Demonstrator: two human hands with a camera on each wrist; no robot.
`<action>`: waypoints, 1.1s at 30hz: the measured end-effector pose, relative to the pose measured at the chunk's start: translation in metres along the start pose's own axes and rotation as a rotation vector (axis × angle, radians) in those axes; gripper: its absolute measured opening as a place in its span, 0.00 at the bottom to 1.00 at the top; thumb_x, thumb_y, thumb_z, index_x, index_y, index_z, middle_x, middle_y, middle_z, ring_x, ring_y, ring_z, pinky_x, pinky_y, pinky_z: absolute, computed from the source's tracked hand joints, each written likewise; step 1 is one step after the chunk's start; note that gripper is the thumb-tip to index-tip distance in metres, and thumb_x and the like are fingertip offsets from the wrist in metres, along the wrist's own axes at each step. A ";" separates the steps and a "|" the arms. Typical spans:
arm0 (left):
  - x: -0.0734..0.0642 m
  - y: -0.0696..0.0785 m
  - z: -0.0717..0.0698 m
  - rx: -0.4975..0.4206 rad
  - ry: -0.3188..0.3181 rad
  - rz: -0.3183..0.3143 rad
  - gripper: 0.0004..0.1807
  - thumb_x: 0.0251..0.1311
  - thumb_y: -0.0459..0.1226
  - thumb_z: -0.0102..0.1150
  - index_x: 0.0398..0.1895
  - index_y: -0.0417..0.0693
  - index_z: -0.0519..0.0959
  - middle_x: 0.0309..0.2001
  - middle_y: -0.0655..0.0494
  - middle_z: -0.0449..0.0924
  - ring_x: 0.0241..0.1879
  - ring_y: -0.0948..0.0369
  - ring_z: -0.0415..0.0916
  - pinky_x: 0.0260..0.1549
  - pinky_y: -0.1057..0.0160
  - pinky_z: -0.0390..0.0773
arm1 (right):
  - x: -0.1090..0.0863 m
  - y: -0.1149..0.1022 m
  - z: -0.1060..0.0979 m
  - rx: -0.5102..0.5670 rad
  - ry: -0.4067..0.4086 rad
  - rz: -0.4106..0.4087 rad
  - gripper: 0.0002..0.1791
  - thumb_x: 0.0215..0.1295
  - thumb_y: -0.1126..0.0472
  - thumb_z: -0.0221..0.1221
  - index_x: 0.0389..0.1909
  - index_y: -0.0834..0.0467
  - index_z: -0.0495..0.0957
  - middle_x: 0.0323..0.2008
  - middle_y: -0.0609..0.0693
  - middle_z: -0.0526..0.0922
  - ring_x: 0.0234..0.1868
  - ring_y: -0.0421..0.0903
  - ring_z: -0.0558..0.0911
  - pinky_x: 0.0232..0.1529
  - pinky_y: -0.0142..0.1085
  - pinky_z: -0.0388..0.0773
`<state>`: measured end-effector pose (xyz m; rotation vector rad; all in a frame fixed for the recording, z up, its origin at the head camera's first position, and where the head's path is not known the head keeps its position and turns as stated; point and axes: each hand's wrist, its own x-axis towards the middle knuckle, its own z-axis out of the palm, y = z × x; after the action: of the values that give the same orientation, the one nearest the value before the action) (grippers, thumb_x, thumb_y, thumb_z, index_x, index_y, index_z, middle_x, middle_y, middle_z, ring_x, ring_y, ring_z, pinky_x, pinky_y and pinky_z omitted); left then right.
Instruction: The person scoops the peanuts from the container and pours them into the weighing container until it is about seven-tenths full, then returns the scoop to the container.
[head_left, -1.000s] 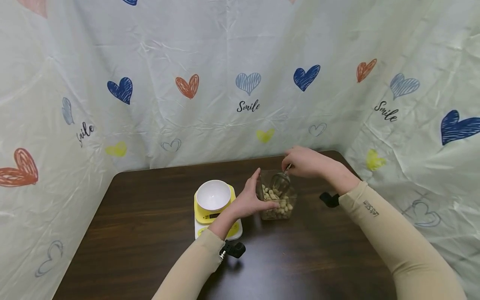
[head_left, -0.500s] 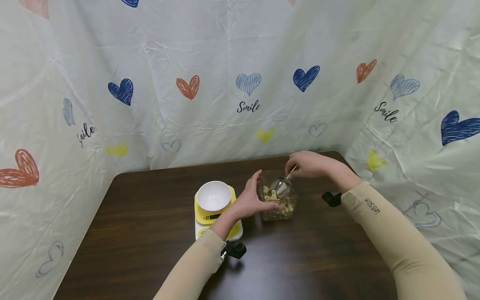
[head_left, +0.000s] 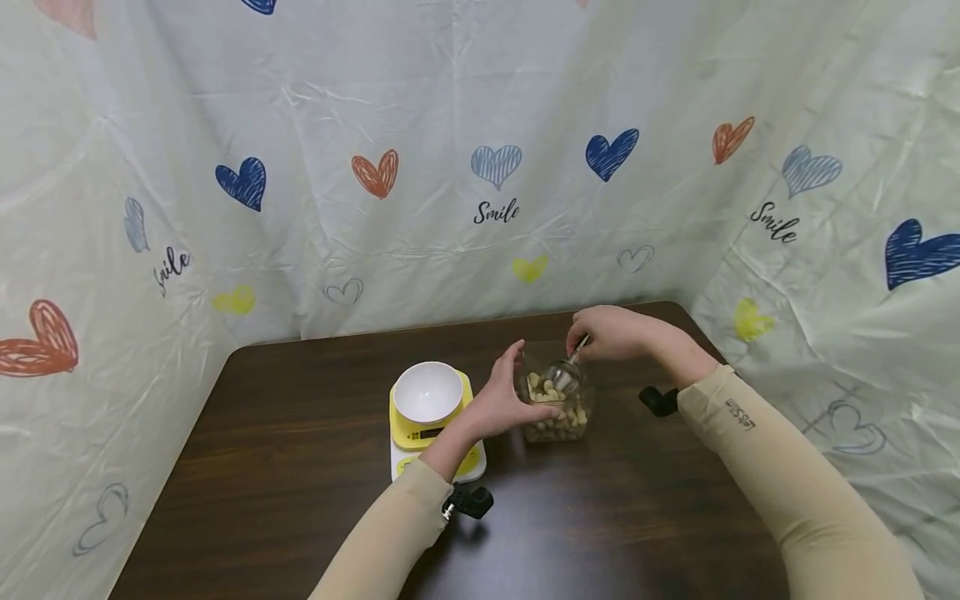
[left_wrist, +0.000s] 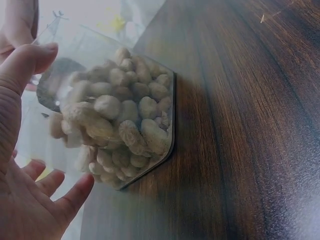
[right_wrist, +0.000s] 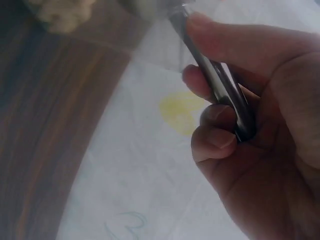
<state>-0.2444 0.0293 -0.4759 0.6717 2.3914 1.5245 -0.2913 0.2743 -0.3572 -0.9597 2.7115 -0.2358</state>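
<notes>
With twelve o'clock at the far side in the head view, one white backdrop [head_left: 435, 83] hangs behind everything, bearing three yellow hearts [head_left: 530, 269] and three "Smile" prints [head_left: 496, 212]. One dark wooden table [head_left: 277, 467] stands before it. Two beige sleeves [head_left: 795, 492] reach in, the right from four o'clock, the left from seven. One yellow-and-white scale [head_left: 407, 435] sits at nine o'clock from one clear container [head_left: 538, 356], which stands toward two o'clock from the table's middle. The left hand [head_left: 501, 404] grips the container, thumb against its near wall, fingers spread along its nine o'clock side; the left wrist view shows three of them apart from each other. The right hand [head_left: 611, 332], at half past one from the container, has its fingers curled round the handle of one shiny scoop [head_left: 562, 375], thumb laid along it. One white bowl [head_left: 428, 392] rests on the scale's twelve o'clock end. The scoop's head is down inside the container, handle rising toward one o'clock. Two black wrist devices [head_left: 471, 502] show, one per arm. Smallest, the peanuts [left_wrist: 105, 115] in their shells are heaped inside the container, overlapping too much to count.
</notes>
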 end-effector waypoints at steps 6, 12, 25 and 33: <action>0.001 -0.001 0.001 -0.001 -0.003 -0.002 0.67 0.47 0.56 0.79 0.83 0.70 0.39 0.77 0.49 0.52 0.73 0.59 0.56 0.64 0.50 0.68 | 0.001 0.003 0.005 0.032 -0.008 0.017 0.04 0.68 0.60 0.65 0.38 0.47 0.86 0.40 0.43 0.80 0.43 0.42 0.80 0.45 0.45 0.78; 0.001 -0.001 0.001 0.011 0.001 -0.010 0.68 0.47 0.57 0.80 0.83 0.71 0.39 0.76 0.53 0.53 0.72 0.61 0.56 0.63 0.51 0.69 | -0.003 0.008 0.000 0.144 -0.031 0.049 0.03 0.68 0.60 0.66 0.39 0.48 0.86 0.41 0.44 0.80 0.42 0.42 0.80 0.45 0.44 0.77; 0.000 -0.002 0.001 0.012 0.003 -0.020 0.68 0.46 0.58 0.80 0.83 0.70 0.40 0.76 0.53 0.53 0.73 0.61 0.56 0.64 0.51 0.68 | -0.003 0.016 0.001 0.309 -0.071 0.063 0.04 0.68 0.59 0.66 0.41 0.49 0.86 0.45 0.46 0.81 0.46 0.44 0.80 0.46 0.43 0.78; 0.000 -0.001 0.001 0.012 0.004 -0.002 0.68 0.47 0.57 0.79 0.83 0.71 0.39 0.76 0.51 0.53 0.73 0.58 0.56 0.65 0.48 0.67 | -0.008 0.024 -0.003 0.422 -0.058 0.084 0.08 0.68 0.58 0.67 0.45 0.53 0.86 0.46 0.47 0.84 0.47 0.46 0.81 0.46 0.43 0.77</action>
<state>-0.2441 0.0293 -0.4770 0.6688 2.4047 1.5133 -0.3003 0.2985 -0.3583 -0.7146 2.4927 -0.7167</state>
